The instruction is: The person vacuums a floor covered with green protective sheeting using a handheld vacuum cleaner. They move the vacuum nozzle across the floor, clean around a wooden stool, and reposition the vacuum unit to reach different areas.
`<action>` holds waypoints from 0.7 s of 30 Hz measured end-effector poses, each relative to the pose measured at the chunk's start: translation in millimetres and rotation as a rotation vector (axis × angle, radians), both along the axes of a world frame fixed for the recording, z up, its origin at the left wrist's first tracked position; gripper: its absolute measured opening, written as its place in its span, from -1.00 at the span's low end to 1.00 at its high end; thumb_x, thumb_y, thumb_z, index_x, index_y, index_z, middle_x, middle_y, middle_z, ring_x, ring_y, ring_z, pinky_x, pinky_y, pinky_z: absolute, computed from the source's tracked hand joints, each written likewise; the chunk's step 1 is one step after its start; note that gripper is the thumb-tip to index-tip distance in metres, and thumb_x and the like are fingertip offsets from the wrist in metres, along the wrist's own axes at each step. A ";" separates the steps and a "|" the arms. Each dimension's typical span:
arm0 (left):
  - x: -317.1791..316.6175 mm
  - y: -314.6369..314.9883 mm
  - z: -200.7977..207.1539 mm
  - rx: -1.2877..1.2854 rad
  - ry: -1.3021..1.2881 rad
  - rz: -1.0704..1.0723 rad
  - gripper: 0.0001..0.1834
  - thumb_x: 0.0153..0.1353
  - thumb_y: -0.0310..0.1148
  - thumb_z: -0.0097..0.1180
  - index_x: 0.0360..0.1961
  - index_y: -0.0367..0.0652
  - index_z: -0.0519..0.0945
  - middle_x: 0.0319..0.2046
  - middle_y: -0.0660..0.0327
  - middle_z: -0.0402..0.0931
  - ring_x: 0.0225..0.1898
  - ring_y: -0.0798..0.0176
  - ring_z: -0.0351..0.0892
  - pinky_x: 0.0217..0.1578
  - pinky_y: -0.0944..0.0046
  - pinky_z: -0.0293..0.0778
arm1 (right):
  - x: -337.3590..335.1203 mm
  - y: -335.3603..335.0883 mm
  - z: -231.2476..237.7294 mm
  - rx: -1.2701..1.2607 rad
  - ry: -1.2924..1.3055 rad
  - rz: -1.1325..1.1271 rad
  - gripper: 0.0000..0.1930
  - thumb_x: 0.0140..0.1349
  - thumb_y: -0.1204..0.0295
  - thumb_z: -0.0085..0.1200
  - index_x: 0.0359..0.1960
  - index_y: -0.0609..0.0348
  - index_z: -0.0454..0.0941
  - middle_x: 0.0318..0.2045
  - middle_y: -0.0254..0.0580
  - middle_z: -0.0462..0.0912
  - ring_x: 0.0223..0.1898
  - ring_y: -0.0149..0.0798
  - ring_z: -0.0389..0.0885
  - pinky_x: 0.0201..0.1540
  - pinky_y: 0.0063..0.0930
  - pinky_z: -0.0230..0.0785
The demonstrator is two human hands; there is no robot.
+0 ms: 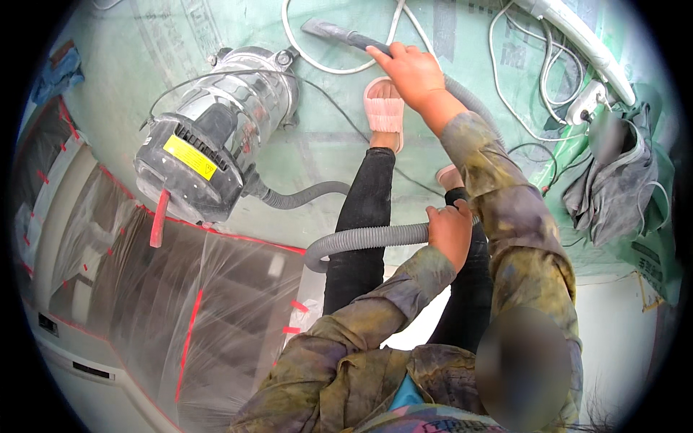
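Observation:
My right hand [413, 74] is wrapped around the dark wand of a vacuum nozzle [333, 32], whose flat grey tip points to the far left just above the floor covering. From the wand a grey corrugated hose [375, 238] runs back past my right forearm. Lower down, my left hand [450, 231] closes around that hose in front of my legs. The hose loops left and joins a canister vacuum [238, 108] with a shiny metal drum and a dark head. A yellow label and a red strip are on the head.
Green protective sheeting [303, 159] covers the floor. White cable [292, 36] loops near the nozzle, and a thin dark cord trails from the vacuum. At right lie a power strip [586, 105] and a grey cloth bag [613, 180]. Plastic film with red tape [238, 310] covers furniture at left.

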State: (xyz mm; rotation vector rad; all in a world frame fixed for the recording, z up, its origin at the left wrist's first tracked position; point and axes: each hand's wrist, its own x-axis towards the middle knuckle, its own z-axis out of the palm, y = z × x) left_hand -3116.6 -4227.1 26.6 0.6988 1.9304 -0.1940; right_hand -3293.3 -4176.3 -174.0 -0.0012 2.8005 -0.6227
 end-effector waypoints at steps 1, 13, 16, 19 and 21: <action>-1.5 1.4 1.5 0.015 0.014 0.011 -0.75 0.19 -0.36 0.06 -0.09 -0.09 0.54 -0.46 0.34 0.57 -0.38 0.26 0.61 -0.16 0.05 0.28 | 0.4 14.4 4.5 0.009 0.010 -0.036 -0.36 0.15 0.49 0.05 0.30 -0.42 0.39 -0.30 -0.33 0.50 -0.27 -0.19 0.61 -0.31 -0.26 0.53; -17.0 10.1 13.3 0.091 0.047 0.026 -0.70 0.19 -0.37 0.05 -0.04 -0.14 0.48 -0.47 0.34 0.53 -0.43 0.24 0.61 -0.14 0.03 0.34 | 4.9 62.9 25.5 0.128 -0.020 0.026 -0.32 0.10 0.50 0.04 0.31 -0.41 0.38 -0.33 -0.32 0.49 -0.32 -0.21 0.59 -0.31 -0.30 0.55; -28.4 9.5 9.8 0.111 0.168 0.078 -0.70 0.20 -0.38 0.05 -0.04 -0.17 0.48 -0.45 0.31 0.52 -0.42 0.22 0.60 -0.17 0.06 0.36 | -41.6 37.5 5.5 0.064 0.091 -0.023 -0.33 0.11 0.50 0.04 0.30 -0.41 0.39 -0.31 -0.33 0.50 -0.29 -0.21 0.60 -0.30 -0.30 0.55; -37.9 5.1 3.3 0.122 0.202 0.111 -0.69 0.19 -0.41 0.04 -0.01 -0.16 0.47 -0.43 0.29 0.49 -0.40 0.21 0.58 -0.20 0.06 0.37 | -70.3 15.3 -7.5 0.043 0.075 -0.059 -0.34 0.13 0.50 0.03 0.30 -0.41 0.38 -0.30 -0.33 0.51 -0.27 -0.20 0.60 -0.29 -0.29 0.55; -39.6 2.2 1.6 0.130 0.196 0.141 -0.67 0.16 -0.42 0.06 -0.01 -0.13 0.47 -0.41 0.29 0.48 -0.40 0.19 0.57 -0.24 0.07 0.38 | -64.4 9.6 -7.8 0.051 0.053 -0.060 -0.34 0.14 0.50 0.02 0.31 -0.42 0.38 -0.29 -0.33 0.51 -0.26 -0.19 0.60 -0.28 -0.28 0.55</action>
